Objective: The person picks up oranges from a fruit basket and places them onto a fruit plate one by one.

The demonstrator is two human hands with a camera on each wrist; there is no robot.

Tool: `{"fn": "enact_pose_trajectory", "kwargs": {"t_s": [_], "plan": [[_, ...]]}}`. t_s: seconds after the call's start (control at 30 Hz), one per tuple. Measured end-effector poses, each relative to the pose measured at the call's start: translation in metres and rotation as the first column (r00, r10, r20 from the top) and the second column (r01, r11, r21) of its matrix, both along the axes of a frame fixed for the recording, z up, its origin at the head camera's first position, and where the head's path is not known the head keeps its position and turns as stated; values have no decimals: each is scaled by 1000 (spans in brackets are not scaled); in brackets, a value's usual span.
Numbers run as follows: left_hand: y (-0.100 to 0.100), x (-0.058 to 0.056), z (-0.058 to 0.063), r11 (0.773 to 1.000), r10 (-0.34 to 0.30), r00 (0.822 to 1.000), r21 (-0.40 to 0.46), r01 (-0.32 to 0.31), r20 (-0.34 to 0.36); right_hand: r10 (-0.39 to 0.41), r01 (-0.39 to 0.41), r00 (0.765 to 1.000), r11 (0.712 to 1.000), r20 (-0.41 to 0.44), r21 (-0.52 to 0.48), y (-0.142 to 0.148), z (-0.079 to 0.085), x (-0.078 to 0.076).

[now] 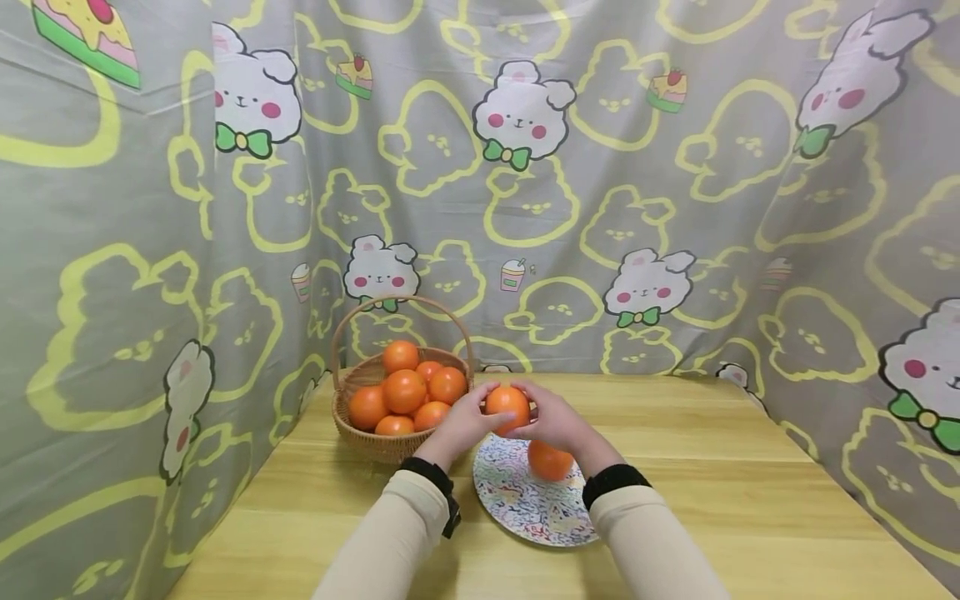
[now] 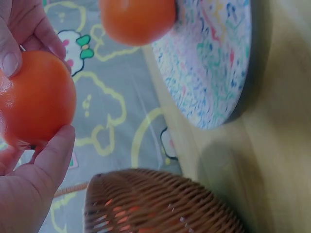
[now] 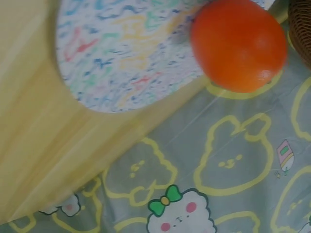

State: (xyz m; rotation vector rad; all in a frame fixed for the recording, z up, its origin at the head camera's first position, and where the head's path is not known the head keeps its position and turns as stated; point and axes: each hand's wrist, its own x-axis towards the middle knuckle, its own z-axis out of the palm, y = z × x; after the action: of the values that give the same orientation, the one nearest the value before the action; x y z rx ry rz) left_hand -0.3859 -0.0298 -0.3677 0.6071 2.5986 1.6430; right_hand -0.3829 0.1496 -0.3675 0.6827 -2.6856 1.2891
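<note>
Both hands hold one smooth, shiny orange (image 1: 507, 407) between them, raised above the far edge of a round speckled plate (image 1: 517, 500). My left hand (image 1: 463, 427) grips it from the left; in the left wrist view its thumb and fingers curl round the fruit near a small dark stem spot. From the other side my right hand (image 1: 561, 423) pinches the same orange with thumb and fingers. A second orange (image 1: 550, 463) sits on the plate, partly behind the right wrist in the head view. The right wrist view shows that orange and the plate, but not the hand.
At the left, beside the left forearm, stands a wicker basket (image 1: 382, 447) heaped with several oranges (image 1: 403, 392), its tall handle (image 1: 401, 298) arching over them. A wooden table (image 1: 735, 500) carries everything. Patterned grey curtains (image 1: 630, 217) enclose the back and both sides.
</note>
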Motion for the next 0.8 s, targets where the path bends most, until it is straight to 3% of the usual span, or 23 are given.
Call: {"fn": "enact_pose_trajectory", "kwargs": {"t_s": [0.2, 0.33, 0.53, 0.8], "plan": [[4, 1, -13, 997, 2, 999, -81, -5, -34, 0, 1, 1000, 999, -18, 33, 1, -13, 0], [8, 4, -25, 994, -25, 999, -109, 20, -44, -16, 27, 995, 993, -97, 117, 0, -23, -2], [14, 4, -43, 986, -11, 994, -168, -7, -105, -10, 39, 984, 986, -176, 162, 1, -36, -5], [15, -2, -61, 990, -19, 994, -144, 4, -107, -42, 80, 990, 956, -138, 283, -1, -43, -3]]}}
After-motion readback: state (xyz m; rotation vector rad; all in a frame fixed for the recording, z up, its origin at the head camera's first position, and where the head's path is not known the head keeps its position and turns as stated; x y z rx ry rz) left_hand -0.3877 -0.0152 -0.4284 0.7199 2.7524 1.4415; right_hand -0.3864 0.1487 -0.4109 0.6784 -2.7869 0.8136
